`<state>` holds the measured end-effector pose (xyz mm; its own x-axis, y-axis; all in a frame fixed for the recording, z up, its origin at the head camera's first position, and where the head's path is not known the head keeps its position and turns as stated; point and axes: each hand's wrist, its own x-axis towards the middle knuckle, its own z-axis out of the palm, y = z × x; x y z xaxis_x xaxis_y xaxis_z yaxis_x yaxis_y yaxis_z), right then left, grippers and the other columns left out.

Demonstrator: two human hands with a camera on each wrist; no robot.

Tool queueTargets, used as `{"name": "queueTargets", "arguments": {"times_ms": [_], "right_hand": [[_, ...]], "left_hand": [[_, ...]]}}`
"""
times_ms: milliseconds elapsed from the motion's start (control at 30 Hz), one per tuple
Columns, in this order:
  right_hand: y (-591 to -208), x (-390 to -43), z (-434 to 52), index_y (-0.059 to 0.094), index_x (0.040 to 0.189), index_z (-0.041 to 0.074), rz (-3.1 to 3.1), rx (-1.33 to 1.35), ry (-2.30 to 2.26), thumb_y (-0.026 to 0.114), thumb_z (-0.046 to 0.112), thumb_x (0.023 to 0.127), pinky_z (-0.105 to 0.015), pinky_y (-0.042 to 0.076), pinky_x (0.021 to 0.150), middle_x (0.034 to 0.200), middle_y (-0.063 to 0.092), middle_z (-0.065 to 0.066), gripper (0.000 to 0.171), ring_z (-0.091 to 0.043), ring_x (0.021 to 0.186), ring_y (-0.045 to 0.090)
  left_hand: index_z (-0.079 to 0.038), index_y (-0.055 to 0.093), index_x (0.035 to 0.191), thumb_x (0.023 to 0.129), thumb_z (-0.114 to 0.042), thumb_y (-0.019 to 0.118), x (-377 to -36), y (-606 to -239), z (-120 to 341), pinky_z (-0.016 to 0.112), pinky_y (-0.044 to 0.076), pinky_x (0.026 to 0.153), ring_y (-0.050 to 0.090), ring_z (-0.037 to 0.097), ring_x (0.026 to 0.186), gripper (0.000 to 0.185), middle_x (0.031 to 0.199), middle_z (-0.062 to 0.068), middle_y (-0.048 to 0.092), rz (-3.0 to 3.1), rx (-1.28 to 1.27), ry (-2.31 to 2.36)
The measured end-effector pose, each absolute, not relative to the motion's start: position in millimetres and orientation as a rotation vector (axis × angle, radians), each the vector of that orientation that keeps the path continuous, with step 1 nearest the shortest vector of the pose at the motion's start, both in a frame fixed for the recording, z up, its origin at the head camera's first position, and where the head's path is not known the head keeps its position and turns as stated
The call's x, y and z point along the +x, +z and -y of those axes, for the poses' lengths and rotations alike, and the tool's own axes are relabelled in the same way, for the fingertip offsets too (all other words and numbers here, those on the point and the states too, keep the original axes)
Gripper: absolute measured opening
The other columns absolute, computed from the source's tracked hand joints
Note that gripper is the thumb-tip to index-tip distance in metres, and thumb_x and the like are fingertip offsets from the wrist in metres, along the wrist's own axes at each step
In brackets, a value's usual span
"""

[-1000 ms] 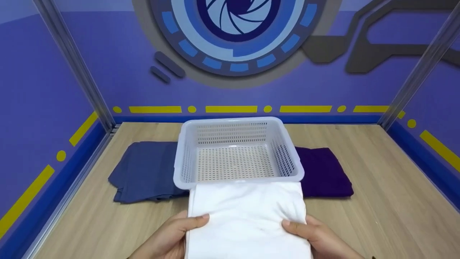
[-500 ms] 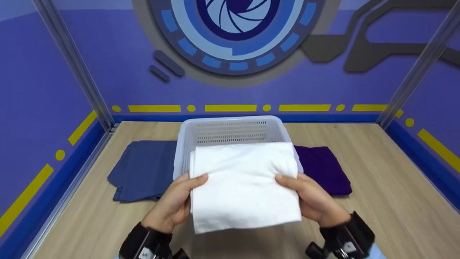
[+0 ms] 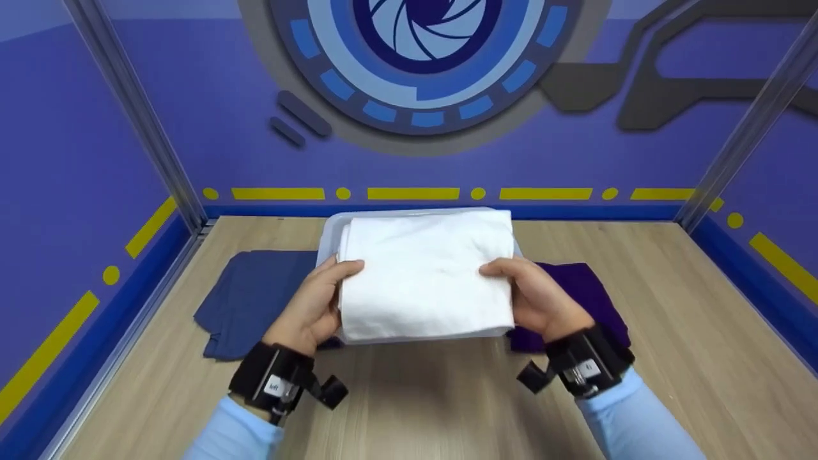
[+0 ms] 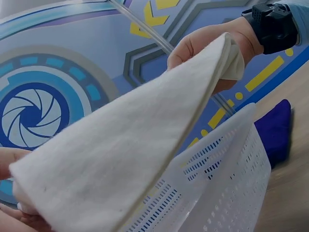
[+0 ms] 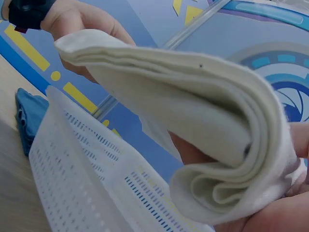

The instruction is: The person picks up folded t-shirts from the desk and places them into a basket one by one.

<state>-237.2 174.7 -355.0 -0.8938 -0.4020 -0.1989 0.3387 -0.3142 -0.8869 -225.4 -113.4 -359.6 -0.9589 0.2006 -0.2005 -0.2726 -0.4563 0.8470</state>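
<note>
Your left hand [image 3: 314, 305] and right hand [image 3: 535, 299] each grip a side of the folded white cloth [image 3: 425, 275], held above the basket [image 4: 227, 179], not yet in. Blue cloth [image 3: 246, 300] left and purple cloth [image 3: 591, 291] right lie on the counter [image 3: 671, 319], unpacked.

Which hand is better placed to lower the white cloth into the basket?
Neither clearly: both. The left hand grips the folded white cloth at its left edge, the right hand its right edge, level above the basket. Lowering together probably keeps the fold intact.

Bright, even light; soft shadows
</note>
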Motion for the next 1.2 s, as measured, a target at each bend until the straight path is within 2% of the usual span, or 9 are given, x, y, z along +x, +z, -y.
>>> {"name": "queueTargets", "arguments": {"times_ms": [133,300,433,600,800,933,1200], "right_hand": [[-354.3,-257.9,-171.3,0.028,0.131,0.006,-1.517,-0.031,-2.180,0.043,0.001,0.085,-0.038,0.047,0.087,0.119,0.046,-0.011,0.049,-0.023,0.103,0.053],[-362.4,-281.2,-170.9,0.023,0.139,0.009,-1.577,0.053,-2.141,0.048,0.000,0.085,-0.041,0.047,0.091,0.126,0.043,-0.014,0.060,-0.026,0.108,0.052],[-375.0,-293.7,-172.3,0.022,0.141,0.009,-1.643,0.092,-2.083,0.051,0.000,0.086,-0.042,0.049,0.089,0.126,0.045,-0.016,0.062,-0.028,0.105,0.055],[-388.3,-302.3,-174.6,0.026,0.144,0.012,-1.765,0.122,-2.002,0.056,0.000,0.086,-0.040,0.052,0.083,0.122,0.049,-0.015,0.066,-0.026,0.099,0.059],[-397.7,-310.2,-175.0,0.031,0.143,0.011,-1.852,0.124,-1.904,0.058,0.001,0.087,-0.040,0.052,0.081,0.117,0.056,-0.014,0.063,-0.025,0.096,0.061],[-403.1,-313.6,-173.5,0.030,0.144,0.011,-1.877,0.120,-1.838,0.055,-0.001,0.087,-0.041,0.051,0.083,0.119,0.056,-0.015,0.063,-0.026,0.098,0.060],[-410.8,-315.6,-169.9,0.033,0.144,0.013,-1.944,0.160,-1.739,0.054,0.000,0.087,-0.041,0.052,0.080,0.119,0.055,-0.016,0.062,-0.026,0.097,0.060]], "left_hand": [[-0.012,0.040,0.137,0.088,-0.004,0.054,-241.2,-363.4,111.1,0.032,0.047,0.079,0.051,0.023,0.100,0.052,0.122,0.012,0.047,-1.509,-0.137,2.476],[-0.007,0.037,0.138,0.082,0.004,0.055,-259.7,-371.9,109.0,0.033,0.046,0.083,0.049,0.025,0.105,0.059,0.125,0.014,0.046,-1.624,-0.151,2.438],[-0.009,0.033,0.142,0.083,0.006,0.055,-271.2,-382.4,109.5,0.035,0.045,0.087,0.048,0.027,0.110,0.065,0.132,0.015,0.044,-1.714,-0.173,2.367],[-0.014,0.023,0.149,0.084,0.006,0.057,-280.5,-392.8,110.0,0.041,0.042,0.093,0.043,0.031,0.120,0.077,0.145,0.015,0.032,-1.835,-0.232,2.262],[-0.014,0.022,0.150,0.086,0.001,0.058,-285.6,-400.5,107.0,0.046,0.033,0.105,0.030,0.033,0.133,0.075,0.150,0.014,0.026,-2.031,-0.376,2.068],[-0.009,0.021,0.149,0.086,0.005,0.051,-286.5,-407.3,103.5,0.045,0.023,0.110,0.022,0.032,0.137,0.072,0.151,0.015,0.023,-2.129,-0.360,1.948],[-0.003,0.018,0.149,0.081,0.014,0.037,-288.3,-413.8,97.9,0.048,0.018,0.111,0.017,0.032,0.139,0.072,0.152,0.018,0.021,-2.323,-0.275,1.745]]}}
